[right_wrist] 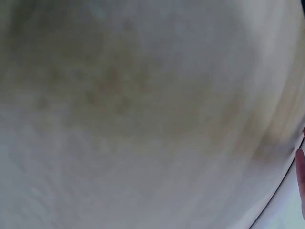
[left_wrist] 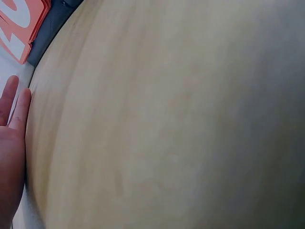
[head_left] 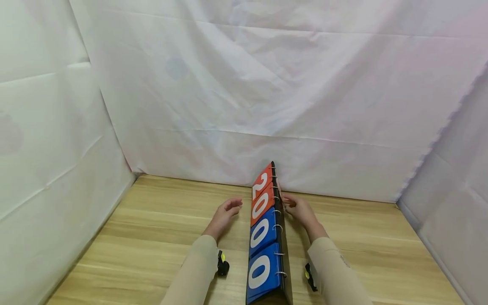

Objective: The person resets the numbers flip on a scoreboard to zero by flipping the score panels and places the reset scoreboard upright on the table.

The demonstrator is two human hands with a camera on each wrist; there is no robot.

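Scoreboard stands on edge between the two hands, orange cards reading 2 and 0 at the far end, blue 0 and 0 nearer. Left hand hovers just beside it, fingers relaxed, holding nothing. Right hand touches the ringed top edge; its grip is hidden. Underneath, the wooden bench; white cloth behind.

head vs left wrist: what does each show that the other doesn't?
Head only: the whole scoreboard reading 2, 0, 0, 0, the right hand at its far end rings, and the white cloth backdrop. Left wrist only: a blurred close-up of the tabletop grain. Both: the left hand open beside the scoreboard, an orange card, the wooden table.
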